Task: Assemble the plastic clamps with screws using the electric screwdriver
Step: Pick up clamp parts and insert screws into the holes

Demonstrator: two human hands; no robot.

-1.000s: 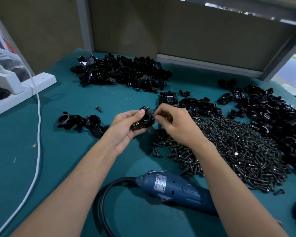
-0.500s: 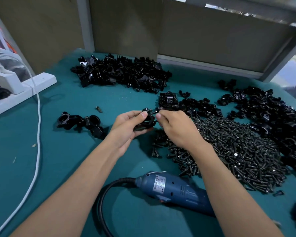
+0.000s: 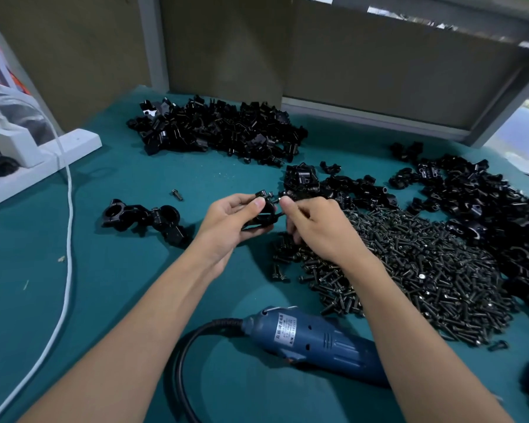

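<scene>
**Two hands, one clamp: starting the screw by finger**

Over at the left of the tabletop (image 3: 104, 300) sit a few joined clamps (image 3: 141, 216), so I'd guess the job is barely started. Left hand (image 3: 226, 222) is curled round a black clamp (image 3: 264, 213), thumb on top, holding it off the tabletop near the middle. Right hand (image 3: 315, 232) is pinching what looks like a screw (image 3: 278, 200) at the clamp's upper right edge. It's too small to say if it's in the hole yet.

My take: line the screw up square to the hole and twist it in a bit by finger so it bites before any power goes on, or it'll cross-thread in the plastic. Keep that left grip firm too.

The clamp's long axis runs roughly lower left to upper right, with the screw end toward the right hand. The screw itself seems to point leftward into it.

Electric screwdriver (image 3: 318, 341) lies untouched near the person, lengthwise left to right, cord end at the left. Its tip is hidden under the right forearm. Screw pile (image 3: 409, 270) is just right of the hands.
</scene>
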